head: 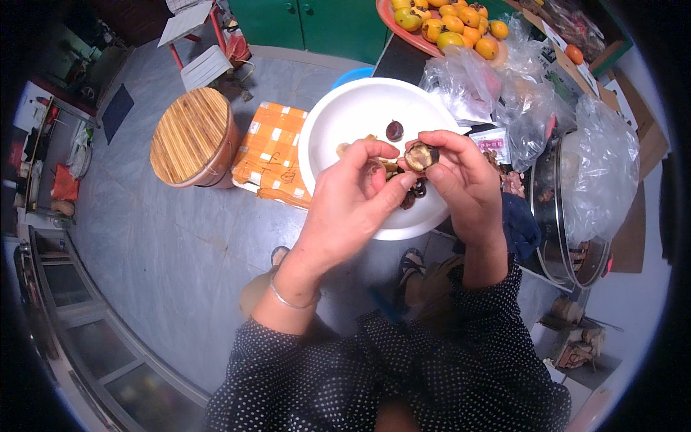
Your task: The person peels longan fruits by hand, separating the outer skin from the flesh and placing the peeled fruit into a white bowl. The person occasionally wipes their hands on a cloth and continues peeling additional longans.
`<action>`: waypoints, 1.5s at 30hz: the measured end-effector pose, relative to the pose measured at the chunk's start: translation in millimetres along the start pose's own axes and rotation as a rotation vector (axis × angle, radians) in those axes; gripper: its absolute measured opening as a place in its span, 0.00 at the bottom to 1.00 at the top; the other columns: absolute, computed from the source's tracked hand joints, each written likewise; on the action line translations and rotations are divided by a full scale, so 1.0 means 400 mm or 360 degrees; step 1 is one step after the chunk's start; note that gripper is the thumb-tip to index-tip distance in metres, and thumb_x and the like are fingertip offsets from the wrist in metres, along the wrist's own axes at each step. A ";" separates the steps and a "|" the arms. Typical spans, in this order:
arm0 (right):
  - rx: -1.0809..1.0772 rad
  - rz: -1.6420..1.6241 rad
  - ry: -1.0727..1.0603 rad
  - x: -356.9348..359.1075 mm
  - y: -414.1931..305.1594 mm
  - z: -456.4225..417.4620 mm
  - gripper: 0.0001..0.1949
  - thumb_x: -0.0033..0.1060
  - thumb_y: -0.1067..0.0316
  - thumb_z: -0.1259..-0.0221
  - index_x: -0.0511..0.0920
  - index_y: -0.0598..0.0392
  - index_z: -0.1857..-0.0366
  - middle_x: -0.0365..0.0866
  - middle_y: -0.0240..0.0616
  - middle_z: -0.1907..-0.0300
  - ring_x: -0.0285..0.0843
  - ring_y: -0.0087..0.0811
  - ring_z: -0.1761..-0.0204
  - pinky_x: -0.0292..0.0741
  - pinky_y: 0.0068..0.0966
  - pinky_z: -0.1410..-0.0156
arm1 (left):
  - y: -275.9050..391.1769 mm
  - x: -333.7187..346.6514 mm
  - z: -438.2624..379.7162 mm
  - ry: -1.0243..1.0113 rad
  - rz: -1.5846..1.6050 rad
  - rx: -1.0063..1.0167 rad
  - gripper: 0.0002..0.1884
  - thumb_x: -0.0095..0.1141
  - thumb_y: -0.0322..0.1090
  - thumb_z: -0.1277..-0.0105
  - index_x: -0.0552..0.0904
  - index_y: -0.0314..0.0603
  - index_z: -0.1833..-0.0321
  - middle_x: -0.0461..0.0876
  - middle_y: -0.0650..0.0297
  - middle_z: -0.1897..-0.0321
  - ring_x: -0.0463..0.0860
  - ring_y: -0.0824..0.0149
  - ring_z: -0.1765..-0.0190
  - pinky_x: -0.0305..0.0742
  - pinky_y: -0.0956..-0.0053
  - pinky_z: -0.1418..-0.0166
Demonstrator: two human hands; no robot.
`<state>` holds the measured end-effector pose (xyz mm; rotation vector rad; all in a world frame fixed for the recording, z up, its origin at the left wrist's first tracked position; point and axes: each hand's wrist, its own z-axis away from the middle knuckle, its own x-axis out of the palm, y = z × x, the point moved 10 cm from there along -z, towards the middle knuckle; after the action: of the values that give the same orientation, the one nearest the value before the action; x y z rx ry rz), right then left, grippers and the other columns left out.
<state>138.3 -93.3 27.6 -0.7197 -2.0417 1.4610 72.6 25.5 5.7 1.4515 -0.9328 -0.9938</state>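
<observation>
My right hand (469, 181) pinches a chestnut (420, 157) between thumb and fingertips. Part of its dark shell is off, and the pale inside faces me. My left hand (359, 186) is close beside it, thumb tip at the chestnut's lower edge and the other fingers curled. Whether those curled fingers hold anything is hidden. Both hands are above a white basin (345, 105). A whole brown chestnut (394, 130) lies in the basin, with pale pieces (342, 149) partly behind my left hand. Dark shells (408, 201) show beneath my hands.
A slatted wooden lid (190, 136) covers a bucket on the left, beside an orange-taped box (275, 154). To the right are plastic bags (467, 81), a glass-lidded pot (548, 200) and a red tray (384, 13) of persimmons (452, 23). A white chair (186, 24) stands farther back.
</observation>
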 end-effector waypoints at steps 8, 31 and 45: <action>0.0063 -0.0099 0.0017 0.020 0.016 0.003 0.17 0.47 0.74 0.29 0.67 0.65 0.38 0.77 0.42 0.46 0.76 0.25 0.48 0.74 0.21 0.43 | 0.048 -0.004 0.010 0.0144 -0.0161 0.0314 0.12 0.63 0.30 0.36 0.78 0.34 0.53 0.83 0.63 0.73 0.81 0.74 0.71 0.76 0.77 0.65; 0.0067 0.0618 -0.0131 0.050 -0.005 0.009 0.14 0.47 0.74 0.30 0.76 0.59 0.44 0.83 0.42 0.53 0.81 0.25 0.60 0.78 0.22 0.53 | 0.056 0.000 0.011 0.0021 -0.0371 0.0377 0.07 0.52 0.29 0.30 0.80 0.33 0.57 0.81 0.51 0.72 0.81 0.56 0.68 0.75 0.68 0.63; -0.0212 0.0946 -0.0208 0.066 -0.036 0.006 0.15 0.48 0.75 0.34 0.77 0.61 0.46 0.83 0.48 0.59 0.84 0.40 0.59 0.78 0.29 0.53 | 0.026 -0.012 0.015 0.0114 -0.0219 0.0183 0.08 0.53 0.30 0.33 0.82 0.31 0.59 0.82 0.48 0.74 0.83 0.56 0.72 0.76 0.68 0.66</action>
<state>115.8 -80.9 43.5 -1.4106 -2.1414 1.7254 65.1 26.7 16.3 1.6553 -0.8588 -0.9943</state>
